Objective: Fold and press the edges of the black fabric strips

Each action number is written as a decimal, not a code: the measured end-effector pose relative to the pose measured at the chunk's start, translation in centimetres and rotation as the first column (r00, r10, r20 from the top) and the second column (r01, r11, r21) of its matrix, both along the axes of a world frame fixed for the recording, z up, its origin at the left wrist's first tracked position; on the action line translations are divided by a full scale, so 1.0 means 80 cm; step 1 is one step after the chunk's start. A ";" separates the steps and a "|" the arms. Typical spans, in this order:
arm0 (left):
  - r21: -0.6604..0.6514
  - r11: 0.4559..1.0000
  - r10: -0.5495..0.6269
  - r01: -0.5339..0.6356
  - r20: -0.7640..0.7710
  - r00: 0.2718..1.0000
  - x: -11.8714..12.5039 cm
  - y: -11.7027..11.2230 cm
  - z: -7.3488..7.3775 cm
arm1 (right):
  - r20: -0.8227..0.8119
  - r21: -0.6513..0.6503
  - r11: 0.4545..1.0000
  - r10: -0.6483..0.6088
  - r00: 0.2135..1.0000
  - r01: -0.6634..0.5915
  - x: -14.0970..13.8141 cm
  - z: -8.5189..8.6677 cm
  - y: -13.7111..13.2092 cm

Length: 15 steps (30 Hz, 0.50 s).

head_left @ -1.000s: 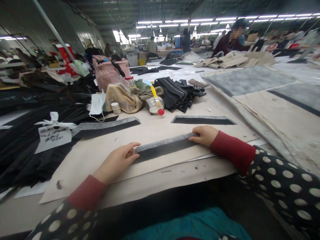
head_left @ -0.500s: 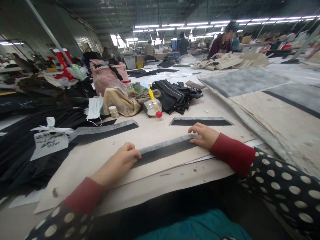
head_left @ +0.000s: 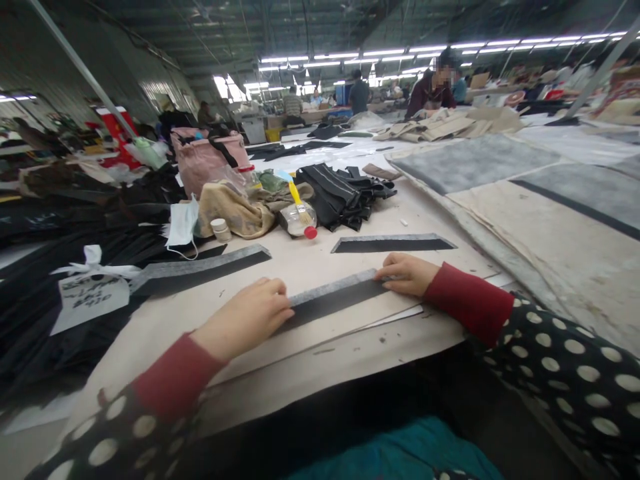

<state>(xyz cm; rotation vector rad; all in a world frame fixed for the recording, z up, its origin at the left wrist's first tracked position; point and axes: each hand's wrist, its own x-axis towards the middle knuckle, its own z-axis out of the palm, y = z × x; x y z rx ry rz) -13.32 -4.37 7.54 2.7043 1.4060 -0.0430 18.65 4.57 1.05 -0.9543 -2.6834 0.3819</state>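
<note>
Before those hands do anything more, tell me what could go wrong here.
The strip might crease or slip askew, since the left hand and right hand are only at its two ends. The brush, seemingly propped on the bottle, could slide off if bumped.

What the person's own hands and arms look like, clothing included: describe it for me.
Both the left hand and the right hand are ungloved. Plain, dark red cuffs cover the wrists, below loose-looking black sleeves patterned with large, round cream dots.
</note>
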 end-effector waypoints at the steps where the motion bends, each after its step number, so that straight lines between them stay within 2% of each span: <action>1: 0.004 0.997 -0.071 0.071 0.011 0.997 0.025 0.006 0.001 | -0.001 0.000 1.000 -0.002 1.000 0.002 -0.001 0.000 0.000; 3: 0.005 0.978 -0.209 0.209 0.064 0.976 0.077 0.022 -0.005 | -0.013 -0.001 1.000 -0.011 1.000 0.011 -0.003 -0.003 -0.001; 6: 0.058 0.953 -0.302 0.298 0.113 0.946 0.139 0.050 -0.029 | -0.048 -0.008 1.000 -0.023 0.999 0.023 -0.003 -0.006 -0.002; 8: 0.081 0.951 -0.307 0.297 0.159 0.938 0.161 0.064 -0.049 | -0.080 -0.059 0.997 -0.054 0.995 0.049 -0.001 -0.005 -0.002; 10: 0.110 0.951 -0.308 0.290 0.230 0.923 0.167 0.073 -0.065 | -0.115 -0.160 0.977 -0.160 0.980 0.141 0.004 -0.001 0.000; 12: 0.140 0.948 -0.314 0.285 0.294 0.903 0.165 0.075 -0.076 | -0.109 -0.324 0.899 -0.347 0.932 0.296 0.011 0.006 0.002; 13: 0.151 0.948 -0.315 0.280 0.316 0.895 0.163 0.074 -0.079 | -0.084 -0.425 0.826 -0.444 0.892 0.371 0.014 0.011 0.002; 15: 0.167 0.950 -0.307 0.264 0.340 0.889 0.160 0.071 -0.082 | -0.017 -0.626 0.642 -0.579 0.815 0.443 0.017 0.018 0.003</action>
